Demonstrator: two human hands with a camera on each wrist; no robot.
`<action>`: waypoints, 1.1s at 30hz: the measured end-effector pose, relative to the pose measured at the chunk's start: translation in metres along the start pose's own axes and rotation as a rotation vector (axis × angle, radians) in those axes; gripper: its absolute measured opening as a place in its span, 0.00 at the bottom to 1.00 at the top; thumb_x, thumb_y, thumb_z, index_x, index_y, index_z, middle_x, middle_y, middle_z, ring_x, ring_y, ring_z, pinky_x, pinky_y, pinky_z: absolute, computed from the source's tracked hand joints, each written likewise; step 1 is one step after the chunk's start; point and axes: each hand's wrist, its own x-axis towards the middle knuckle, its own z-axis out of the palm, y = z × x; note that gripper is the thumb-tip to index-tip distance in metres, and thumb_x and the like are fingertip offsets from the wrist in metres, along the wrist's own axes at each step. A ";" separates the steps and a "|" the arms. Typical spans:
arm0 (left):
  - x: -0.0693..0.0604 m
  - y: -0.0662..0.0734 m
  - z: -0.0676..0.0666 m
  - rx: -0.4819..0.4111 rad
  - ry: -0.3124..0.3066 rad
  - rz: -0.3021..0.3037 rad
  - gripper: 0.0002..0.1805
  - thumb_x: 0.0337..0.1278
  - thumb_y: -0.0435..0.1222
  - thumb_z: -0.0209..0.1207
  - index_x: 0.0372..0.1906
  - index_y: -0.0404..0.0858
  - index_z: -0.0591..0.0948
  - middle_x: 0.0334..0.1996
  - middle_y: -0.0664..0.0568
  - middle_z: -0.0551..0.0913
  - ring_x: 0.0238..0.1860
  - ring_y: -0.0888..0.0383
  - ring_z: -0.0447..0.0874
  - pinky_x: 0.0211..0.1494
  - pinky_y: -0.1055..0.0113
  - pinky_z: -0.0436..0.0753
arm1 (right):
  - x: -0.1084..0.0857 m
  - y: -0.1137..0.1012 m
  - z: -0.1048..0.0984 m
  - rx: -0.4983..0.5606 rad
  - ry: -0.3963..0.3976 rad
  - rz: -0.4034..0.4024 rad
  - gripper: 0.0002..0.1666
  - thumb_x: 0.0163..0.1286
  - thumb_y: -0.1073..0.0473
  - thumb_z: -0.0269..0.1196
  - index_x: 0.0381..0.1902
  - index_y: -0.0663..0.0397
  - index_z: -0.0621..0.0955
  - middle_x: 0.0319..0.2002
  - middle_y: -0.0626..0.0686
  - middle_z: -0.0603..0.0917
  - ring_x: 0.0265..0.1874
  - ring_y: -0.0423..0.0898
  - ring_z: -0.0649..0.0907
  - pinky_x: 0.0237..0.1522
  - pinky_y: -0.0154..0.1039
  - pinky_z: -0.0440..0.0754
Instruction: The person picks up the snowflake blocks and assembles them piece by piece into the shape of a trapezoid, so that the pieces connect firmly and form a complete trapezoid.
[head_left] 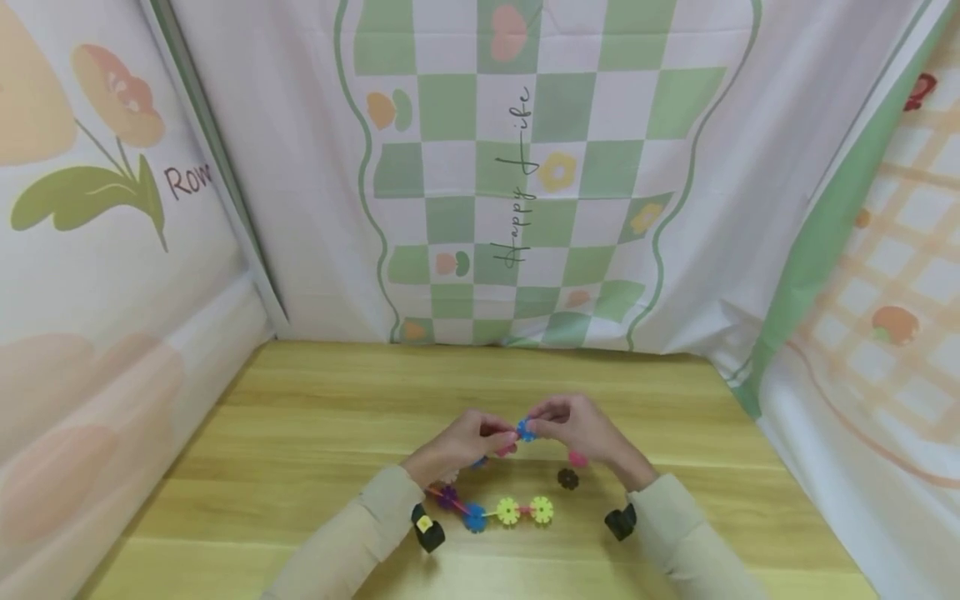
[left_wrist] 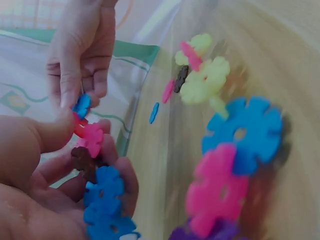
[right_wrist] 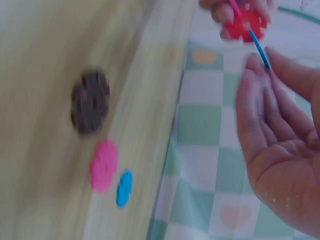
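Note:
Between thumb and fingertips, my right hand (head_left: pixel 581 429) pinches a blue snowflake disc (head_left: pixel 527 429) by its edge. My left hand (head_left: pixel 468 437) grips a red snowflake disc (right_wrist: pixel 247 25) at the end of a chain of interlocked discs. In the right wrist view the blue disc meets the red one; how deep it sits in a slot cannot be told. Pink (left_wrist: pixel 91 140), brown (left_wrist: pixel 84 162) and blue discs (left_wrist: pixel 104 187) of the chain run along the left fingers. The rest curves down to the table through a purple disc (head_left: pixel 447 498) and another blue disc (head_left: pixel 474 517), ending in yellow discs (head_left: pixel 542 510).
Loose on the wooden table (head_left: pixel 337 392) lie a dark brown disc (head_left: pixel 567 478), a pink disc (right_wrist: pixel 104 166) and a small-looking blue disc (right_wrist: pixel 124 188), right of the chain. Printed curtains (head_left: pixel 555 167) enclose the back and sides. Black wrist cameras (head_left: pixel 429 529) hang below both sleeves.

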 end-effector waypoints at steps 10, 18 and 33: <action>-0.010 -0.015 -0.022 -0.041 0.001 -0.101 0.25 0.77 0.47 0.60 0.69 0.38 0.78 0.48 0.47 0.86 0.47 0.56 0.84 0.54 0.61 0.85 | -0.016 0.023 -0.031 -0.225 -0.109 -0.020 0.15 0.72 0.60 0.70 0.49 0.67 0.86 0.40 0.54 0.91 0.39 0.44 0.88 0.41 0.33 0.88; -0.023 -0.032 -0.047 -0.122 0.029 -0.163 0.26 0.73 0.44 0.64 0.67 0.36 0.76 0.49 0.43 0.85 0.42 0.55 0.86 0.49 0.62 0.89 | -0.040 0.036 -0.020 -0.290 -0.240 -0.055 0.15 0.62 0.63 0.76 0.47 0.59 0.88 0.37 0.49 0.89 0.34 0.38 0.84 0.37 0.30 0.85; -0.049 -0.060 -0.072 -0.152 0.057 -0.142 0.13 0.78 0.38 0.59 0.49 0.31 0.84 0.35 0.51 0.82 0.35 0.60 0.80 0.38 0.69 0.85 | -0.043 0.042 -0.012 -0.316 -0.261 -0.112 0.14 0.60 0.67 0.76 0.45 0.54 0.88 0.36 0.46 0.88 0.33 0.36 0.82 0.35 0.29 0.83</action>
